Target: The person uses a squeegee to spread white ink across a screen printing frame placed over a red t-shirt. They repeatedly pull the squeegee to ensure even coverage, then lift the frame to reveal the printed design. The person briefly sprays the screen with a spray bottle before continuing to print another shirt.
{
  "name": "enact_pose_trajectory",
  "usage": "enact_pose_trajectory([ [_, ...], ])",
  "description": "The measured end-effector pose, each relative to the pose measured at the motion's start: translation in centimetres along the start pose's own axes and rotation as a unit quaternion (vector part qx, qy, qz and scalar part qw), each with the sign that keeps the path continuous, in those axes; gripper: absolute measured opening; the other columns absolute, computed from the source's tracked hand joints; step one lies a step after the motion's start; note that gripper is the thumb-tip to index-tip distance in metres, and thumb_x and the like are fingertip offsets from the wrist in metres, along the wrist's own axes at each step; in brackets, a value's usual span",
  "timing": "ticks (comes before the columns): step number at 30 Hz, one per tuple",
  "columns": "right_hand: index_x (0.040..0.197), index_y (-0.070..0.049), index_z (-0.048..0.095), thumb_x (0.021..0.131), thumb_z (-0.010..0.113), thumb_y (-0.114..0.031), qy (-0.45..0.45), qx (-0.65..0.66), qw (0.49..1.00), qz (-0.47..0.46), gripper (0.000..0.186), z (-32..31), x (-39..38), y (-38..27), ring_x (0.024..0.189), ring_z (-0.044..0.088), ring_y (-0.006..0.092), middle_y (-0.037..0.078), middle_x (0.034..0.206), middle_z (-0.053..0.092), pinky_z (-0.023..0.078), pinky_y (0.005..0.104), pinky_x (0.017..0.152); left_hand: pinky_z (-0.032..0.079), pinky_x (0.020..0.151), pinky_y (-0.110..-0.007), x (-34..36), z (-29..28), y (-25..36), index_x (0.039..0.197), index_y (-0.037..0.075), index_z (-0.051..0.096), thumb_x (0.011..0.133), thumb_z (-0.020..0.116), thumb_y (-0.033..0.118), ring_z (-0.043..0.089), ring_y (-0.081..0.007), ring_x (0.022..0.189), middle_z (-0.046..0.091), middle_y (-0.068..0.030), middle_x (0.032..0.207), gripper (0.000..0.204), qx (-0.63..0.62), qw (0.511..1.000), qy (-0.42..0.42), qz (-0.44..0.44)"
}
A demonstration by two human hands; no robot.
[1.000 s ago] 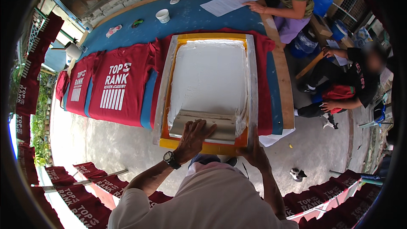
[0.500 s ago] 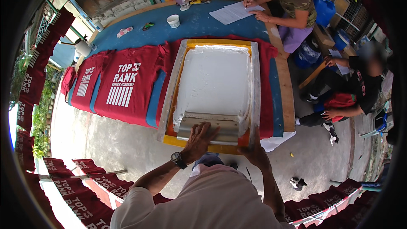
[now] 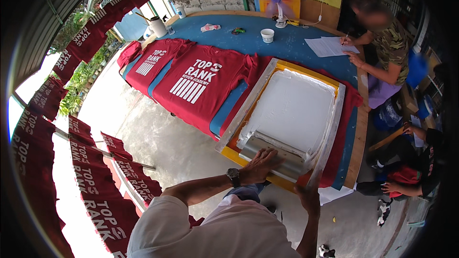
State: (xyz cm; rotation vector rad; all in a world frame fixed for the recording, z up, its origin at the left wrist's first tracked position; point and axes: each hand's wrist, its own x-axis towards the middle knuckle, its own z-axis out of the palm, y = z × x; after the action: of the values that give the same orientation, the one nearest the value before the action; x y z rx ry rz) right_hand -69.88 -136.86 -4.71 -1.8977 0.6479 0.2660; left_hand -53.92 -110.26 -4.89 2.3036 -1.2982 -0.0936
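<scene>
1. Left hand (image 3: 260, 166) clamped over the squeegee (image 3: 292, 163); right hand (image 3: 309, 197) at the frame's (image 3: 247, 102) near right corner, its hold unclear.
2. Squeegee stays at the frame's near end, white ink (image 3: 292, 105) beyond; seemingly no progress.
3. The view has swung left; frame lies over a red shirt (image 3: 346, 129) on the bench (image 3: 296, 43).

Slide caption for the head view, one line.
Left hand on a metal squeegee, right hand at the near-right corner of a screen-printing frame over a maroon T-shirt.
</scene>
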Motion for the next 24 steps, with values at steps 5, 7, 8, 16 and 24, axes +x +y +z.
enact_pose_trajectory([
  [5,0.179,-0.018,0.0,0.092,0.084,-0.035,0.057,-0.036,0.993,-0.097,0.122,0.5,-0.1,-0.5,0.127,0.07,0.0479,0.03,0.15,0.063,0.055,0.0519,0.106,0.035,0.126,-0.059,0.2,-0.2,0.1,0.161,0.012,0.056,0.084,0.088,0.015,0.044,-0.0464,0.15,0.046,-0.0281,0.154,0.084,0.019,1.0,0.008,0.014],
  [7,0.179,-0.021,0.0,0.092,0.085,-0.038,0.057,-0.035,0.996,-0.061,0.122,0.7,-0.4,-1.2,0.129,0.069,0.0514,0.031,0.152,0.062,0.055,0.0546,0.105,0.035,0.126,-0.06,0.0,-0.4,-0.3,0.162,0.011,0.055,0.084,0.087,0.014,0.043,-0.0469,0.151,0.045,-0.0283,0.155,0.084,-0.001,1.0,0.006,0.021],
  [8,0.179,-0.021,0.0,0.092,0.085,-0.038,0.042,-0.017,0.999,-0.011,0.122,0.6,-0.7,-1.4,0.131,0.069,0.0509,0.032,0.155,0.06,0.054,0.0544,0.106,0.034,0.126,-0.061,-0.1,-0.4,-0.6,0.162,0.01,0.055,0.084,0.086,0.013,0.042,-0.0473,0.152,0.044,-0.0285,0.155,0.084,-0.022,0.999,0.005,0.025],
  [16,0.181,-0.017,0.003,0.096,0.087,-0.038,0.206,0.132,0.955,-0.169,0.12,5.3,-1.5,6.0,0.124,0.064,0.0345,0.025,0.155,0.058,0.051,0.0374,0.105,0.034,0.131,-0.064,-0.9,-3.0,-4.9,0.173,0.014,0.035,0.086,0.07,0.001,0.03,-0.0498,0.163,0.033,-0.0312,0.169,0.096,-0.145,0.984,-0.04,0.095],
  [24,0.178,-0.023,0.014,0.099,0.084,-0.051,0.273,-0.027,0.951,0.14,0.11,21.8,-1.2,8.7,0.082,0.076,0.0331,0.017,0.109,0.078,0.062,0.042,0.071,0.038,0.129,-0.059,-4.1,-15.4,-18.9,0.173,0.009,0.034,0.096,0.068,0.008,0.04,-0.0454,0.158,0.039,-0.0285,0.169,0.084,-0.24,0.964,-0.03,0.113],
])
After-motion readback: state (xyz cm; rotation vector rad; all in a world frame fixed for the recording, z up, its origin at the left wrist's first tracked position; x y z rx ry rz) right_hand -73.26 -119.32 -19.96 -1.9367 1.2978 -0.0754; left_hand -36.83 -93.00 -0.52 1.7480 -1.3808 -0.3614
